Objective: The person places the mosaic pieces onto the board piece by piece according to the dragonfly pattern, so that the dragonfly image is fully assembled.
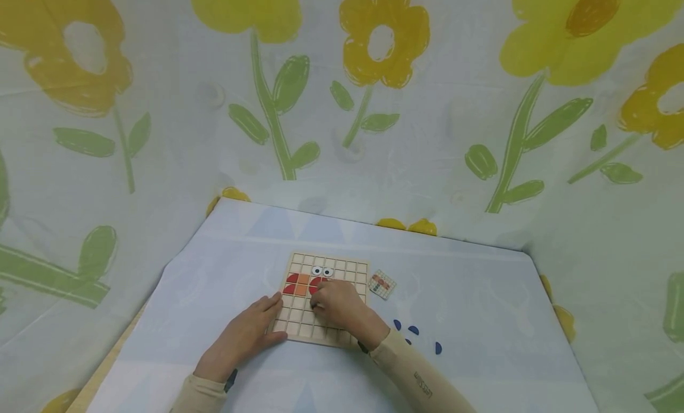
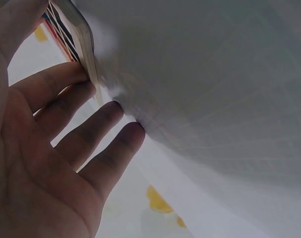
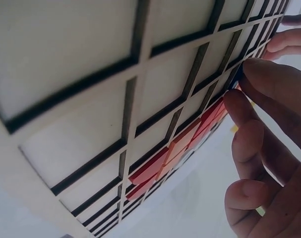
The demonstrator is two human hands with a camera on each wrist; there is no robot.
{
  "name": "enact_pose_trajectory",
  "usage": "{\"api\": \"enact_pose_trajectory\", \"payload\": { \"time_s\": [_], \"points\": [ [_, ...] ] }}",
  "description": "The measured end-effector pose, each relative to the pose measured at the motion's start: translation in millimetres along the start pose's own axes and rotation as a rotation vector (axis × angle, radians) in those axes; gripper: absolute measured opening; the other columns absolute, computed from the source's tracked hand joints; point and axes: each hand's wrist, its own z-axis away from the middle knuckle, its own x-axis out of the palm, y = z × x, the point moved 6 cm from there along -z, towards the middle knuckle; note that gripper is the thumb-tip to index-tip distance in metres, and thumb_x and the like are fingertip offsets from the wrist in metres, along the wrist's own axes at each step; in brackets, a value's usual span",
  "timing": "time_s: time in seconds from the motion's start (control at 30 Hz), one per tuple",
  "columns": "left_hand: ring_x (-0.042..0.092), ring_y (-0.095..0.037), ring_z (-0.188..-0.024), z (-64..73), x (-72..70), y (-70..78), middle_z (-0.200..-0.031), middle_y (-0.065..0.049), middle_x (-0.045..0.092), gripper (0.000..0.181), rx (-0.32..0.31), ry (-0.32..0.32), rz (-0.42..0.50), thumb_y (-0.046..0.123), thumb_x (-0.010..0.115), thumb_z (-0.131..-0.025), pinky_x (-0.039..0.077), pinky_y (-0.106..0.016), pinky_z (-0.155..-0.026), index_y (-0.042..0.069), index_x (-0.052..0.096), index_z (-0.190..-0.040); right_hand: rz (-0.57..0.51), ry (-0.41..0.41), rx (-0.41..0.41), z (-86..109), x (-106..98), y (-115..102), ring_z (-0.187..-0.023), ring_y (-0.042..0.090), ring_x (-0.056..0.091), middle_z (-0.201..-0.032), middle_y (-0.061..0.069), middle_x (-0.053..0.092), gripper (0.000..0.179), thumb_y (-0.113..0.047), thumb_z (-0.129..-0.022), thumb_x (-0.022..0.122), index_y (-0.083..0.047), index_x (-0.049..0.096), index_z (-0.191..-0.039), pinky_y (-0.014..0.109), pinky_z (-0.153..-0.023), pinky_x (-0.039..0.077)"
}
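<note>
A wooden grid board lies on the table, with red and orange pieces and two round eye pieces in its squares. My left hand rests at its near left corner, fingers along the left edge and thumb at the front edge. In the left wrist view its fingertips touch the board's side. Over the middle of the board, my right hand pinches a small dark blue piece between thumb and index finger, against the grid. Most of that piece is hidden by the fingertips.
To the right of the board lies a small pattern card with a grid picture. Several blue half-round pieces are scattered on the table by my right forearm. A flower-printed curtain hangs behind and at both sides.
</note>
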Motion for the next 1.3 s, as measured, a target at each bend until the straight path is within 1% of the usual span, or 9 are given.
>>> {"api": "enact_pose_trajectory", "payload": {
  "time_s": [0.17,0.37,0.5,0.6,0.67,0.87,1.03,1.13,1.3],
  "points": [
    [0.041,-0.039,-0.142,-0.4,0.6,-2.0,-0.156,-0.014,0.045,0.080,-0.012,-0.007,-0.002,0.042,0.079,-0.087,0.038,-0.051,-0.116,-0.004,0.050,-0.146,0.000,0.021,-0.008,3.3,-3.8,-1.2,-0.078,0.003,0.062,-0.089,-0.014,0.071,0.006,-0.027,-0.090,0.080,-0.028,0.084,-0.095,0.018,-0.072,0.056],
    [0.041,-0.038,-0.143,-0.2,1.9,-2.4,-0.156,-0.014,0.045,0.081,-0.026,-0.017,0.003,0.043,0.079,-0.086,0.038,-0.051,-0.116,-0.003,0.051,-0.146,-0.105,0.076,0.034,18.8,-14.2,7.5,-0.083,0.004,0.063,-0.095,-0.013,0.072,0.014,-0.029,-0.089,0.080,-0.027,0.082,-0.103,0.016,-0.073,0.055],
    [0.041,-0.038,-0.143,-0.7,2.4,-2.7,-0.156,-0.014,0.044,0.081,-0.027,-0.017,-0.012,0.043,0.079,-0.086,0.038,-0.051,-0.117,-0.003,0.051,-0.146,-0.170,0.182,0.003,38.6,-28.2,17.0,-0.092,0.007,0.067,-0.105,-0.009,0.073,0.021,-0.026,-0.090,0.080,-0.023,0.079,-0.111,0.020,-0.076,0.058],
    [0.041,-0.039,-0.142,-0.7,2.3,-2.8,-0.156,-0.015,0.045,0.081,-0.019,-0.010,-0.018,0.043,0.079,-0.086,0.038,-0.051,-0.117,-0.004,0.051,-0.145,-0.191,0.311,-0.045,56.4,-39.9,26.8,-0.095,0.008,0.069,-0.109,-0.008,0.073,0.025,-0.021,-0.088,0.082,-0.021,0.077,-0.112,0.026,-0.080,0.060],
    [0.042,-0.039,-0.142,-0.5,2.1,-2.5,-0.155,-0.015,0.045,0.081,-0.018,-0.008,-0.020,0.043,0.079,-0.086,0.038,-0.051,-0.116,-0.004,0.051,-0.145,-0.203,0.383,-0.057,68.8,-44.9,36.0,-0.092,0.008,0.068,-0.110,-0.008,0.073,0.029,-0.020,-0.086,0.083,-0.021,0.076,-0.114,0.026,-0.077,0.060],
    [0.042,-0.039,-0.142,-0.7,3.5,-1.4,-0.155,-0.015,0.045,0.081,-0.020,-0.014,-0.011,0.044,0.079,-0.086,0.039,-0.051,-0.116,-0.004,0.051,-0.146,-0.230,0.479,0.002,105.8,-51.1,69.8,-0.091,0.012,0.067,-0.115,-0.007,0.071,0.043,-0.012,-0.081,0.088,-0.021,0.074,-0.120,0.021,-0.073,0.059],
    [0.042,-0.039,-0.142,-0.6,2.8,-0.3,-0.154,-0.015,0.046,0.081,-0.010,-0.003,-0.019,0.044,0.079,-0.086,0.039,-0.051,-0.116,-0.004,0.052,-0.145,-0.216,0.453,0.130,132.5,-46.1,98.0,-0.085,0.009,0.063,-0.114,-0.008,0.072,0.045,-0.010,-0.078,0.089,-0.022,0.074,-0.119,0.022,-0.070,0.058],
    [0.043,-0.039,-0.141,-0.3,1.8,-0.2,-0.154,-0.016,0.046,0.080,0.000,0.006,-0.030,0.044,0.078,-0.086,0.039,-0.051,-0.116,-0.005,0.052,-0.144,-0.231,0.394,0.212,145.4,-38.6,109.5,-0.084,0.005,0.060,-0.111,-0.012,0.072,0.043,-0.010,-0.077,0.090,-0.025,0.076,-0.115,0.022,-0.071,0.057],
    [0.043,-0.039,-0.141,0.6,0.8,-0.3,-0.154,-0.017,0.046,0.079,0.000,0.006,-0.026,0.043,0.078,-0.087,0.040,-0.051,-0.115,-0.005,0.052,-0.144,-0.257,0.239,0.337,160.6,-19.6,119.5,-0.085,0.003,0.059,-0.109,-0.019,0.070,0.038,-0.013,-0.078,0.089,-0.029,0.077,-0.110,0.022,-0.073,0.056]
  ]
}}
